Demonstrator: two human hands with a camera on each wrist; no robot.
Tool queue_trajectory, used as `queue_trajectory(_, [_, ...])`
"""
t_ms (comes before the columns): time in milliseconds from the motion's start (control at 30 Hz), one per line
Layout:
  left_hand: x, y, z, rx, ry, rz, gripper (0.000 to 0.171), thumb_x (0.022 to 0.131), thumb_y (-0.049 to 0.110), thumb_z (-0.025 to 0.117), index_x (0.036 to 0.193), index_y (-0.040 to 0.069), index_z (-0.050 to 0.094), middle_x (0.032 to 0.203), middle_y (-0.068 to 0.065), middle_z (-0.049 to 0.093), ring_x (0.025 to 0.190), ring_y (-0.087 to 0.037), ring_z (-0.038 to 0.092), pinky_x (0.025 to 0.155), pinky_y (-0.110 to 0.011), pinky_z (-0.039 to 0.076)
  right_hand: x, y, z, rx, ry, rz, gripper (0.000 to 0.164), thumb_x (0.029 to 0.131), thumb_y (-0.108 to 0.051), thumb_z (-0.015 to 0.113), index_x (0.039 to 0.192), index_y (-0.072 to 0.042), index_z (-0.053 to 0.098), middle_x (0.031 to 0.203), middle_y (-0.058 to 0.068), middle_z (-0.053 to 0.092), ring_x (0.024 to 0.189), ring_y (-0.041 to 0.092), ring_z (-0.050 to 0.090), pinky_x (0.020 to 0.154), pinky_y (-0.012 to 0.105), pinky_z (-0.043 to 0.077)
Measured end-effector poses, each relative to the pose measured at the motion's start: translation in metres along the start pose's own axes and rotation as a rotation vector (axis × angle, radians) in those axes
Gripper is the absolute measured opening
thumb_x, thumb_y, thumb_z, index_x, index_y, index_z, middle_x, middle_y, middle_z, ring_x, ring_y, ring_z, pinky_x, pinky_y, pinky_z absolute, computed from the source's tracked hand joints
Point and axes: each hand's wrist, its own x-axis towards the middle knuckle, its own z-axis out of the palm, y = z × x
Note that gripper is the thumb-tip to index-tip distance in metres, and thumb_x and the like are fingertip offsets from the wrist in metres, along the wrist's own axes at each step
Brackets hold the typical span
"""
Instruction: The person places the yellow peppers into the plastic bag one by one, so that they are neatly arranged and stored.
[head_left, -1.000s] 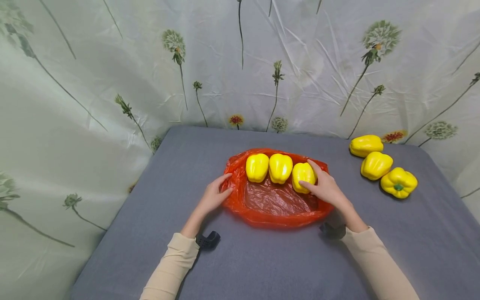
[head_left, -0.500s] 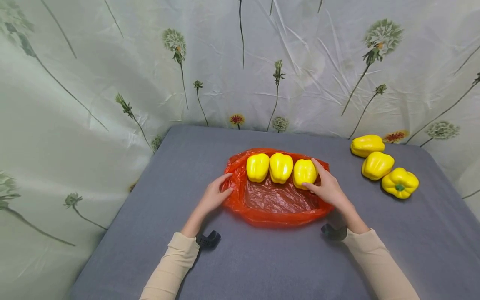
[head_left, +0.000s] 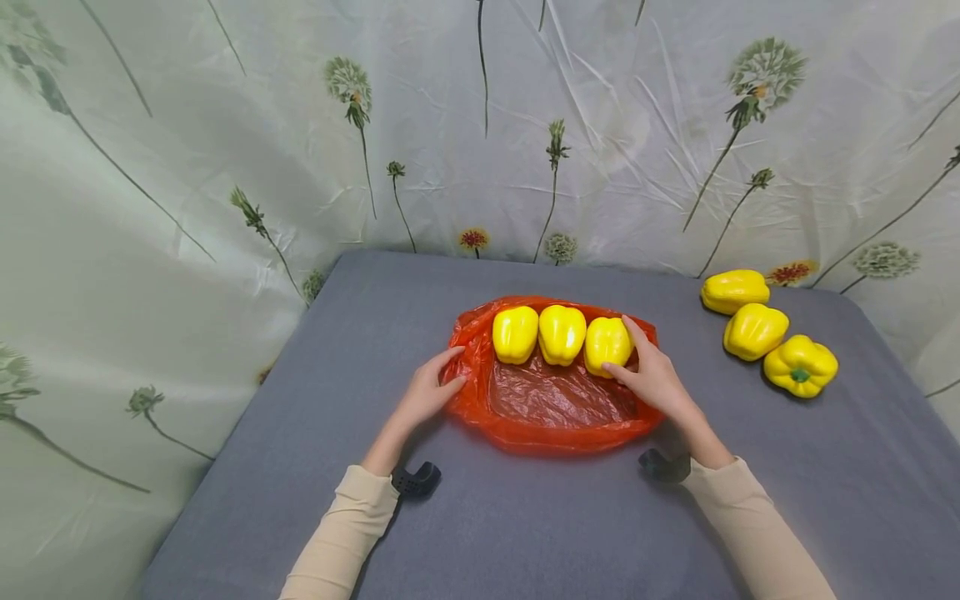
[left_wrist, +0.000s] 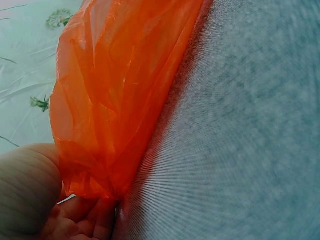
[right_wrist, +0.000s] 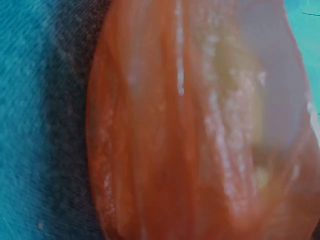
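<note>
A red plastic bag [head_left: 555, 439] lies wide open on the table. Along its far side sit two yellow bell peppers, one at the left [head_left: 515, 335] and one in the middle [head_left: 562, 335]. To the right of them, a third yellow bell pepper [head_left: 606, 342] is gripped between the thumb and fingers of my right hand [head_left: 660, 379]. My left hand [head_left: 423, 396] holds the bag's left edge; in the left wrist view the orange-red film [left_wrist: 115, 90] runs between thumb and curled fingers. The right wrist view is filled by blurred bag film [right_wrist: 150, 125], hiding that hand.
Three more yellow bell peppers lie at the table's right: a far one [head_left: 735, 291], a middle one [head_left: 755, 332] and a near one [head_left: 800, 367] showing its green stem. The grey-covered table [head_left: 540, 533] meets a flower-patterned curtain [head_left: 450, 125] behind and at the sides.
With my right hand, the third pepper has shifted slightly toward the bag's far side, more in line with the other two. The left hand and the bag look the same.
</note>
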Motion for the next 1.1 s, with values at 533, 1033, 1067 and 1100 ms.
queue_trajectory(533, [0.000, 0.000, 0.000, -0.001, 0.009, 0.008, 0.053, 0.089, 0.015, 0.059, 0.139, 0.010, 0.044, 0.143, -0.018, 0.046, 0.132, -0.036, 0.043, 0.109, -0.053, 0.035, -0.018, -0.007, -0.022, 0.009, -0.020, -0.013, 0.079, 0.090, -0.028, 0.061, 0.150, -0.010, 0.012, 0.138, 0.030, 0.040, 0.095, 0.036, 0.064, 0.079, 0.047, 0.056])
queue_trajectory(1033, [0.001, -0.002, 0.001, -0.015, -0.013, -0.008, 0.052, 0.090, 0.018, 0.058, 0.140, 0.010, 0.043, 0.144, -0.017, 0.045, 0.133, -0.035, 0.042, 0.109, -0.052, 0.035, -0.042, 0.000, -0.056, -0.005, 0.113, -0.031, 0.067, 0.094, -0.024, 0.054, 0.148, -0.005, 0.019, 0.130, 0.037, 0.047, 0.097, 0.046, 0.063, 0.081, 0.056, 0.053])
queue_trajectory(1067, [0.001, -0.002, 0.001, -0.015, -0.011, -0.009, 0.052, 0.090, 0.018, 0.058, 0.139, 0.010, 0.044, 0.144, -0.017, 0.045, 0.133, -0.035, 0.042, 0.110, -0.052, 0.035, -0.043, 0.002, -0.058, -0.003, 0.120, -0.026, 0.067, 0.094, -0.024, 0.054, 0.148, -0.005, 0.019, 0.130, 0.037, 0.047, 0.096, 0.046, 0.063, 0.080, 0.055, 0.053])
queue_trajectory(1100, [0.000, -0.002, 0.001, -0.013, -0.010, -0.010, 0.052, 0.090, 0.017, 0.058, 0.139, 0.011, 0.044, 0.144, -0.017, 0.045, 0.134, -0.035, 0.042, 0.110, -0.052, 0.035, -0.045, 0.004, -0.060, -0.004, 0.130, -0.024, 0.067, 0.094, -0.025, 0.055, 0.148, -0.005, 0.019, 0.129, 0.037, 0.047, 0.095, 0.046, 0.064, 0.078, 0.054, 0.054])
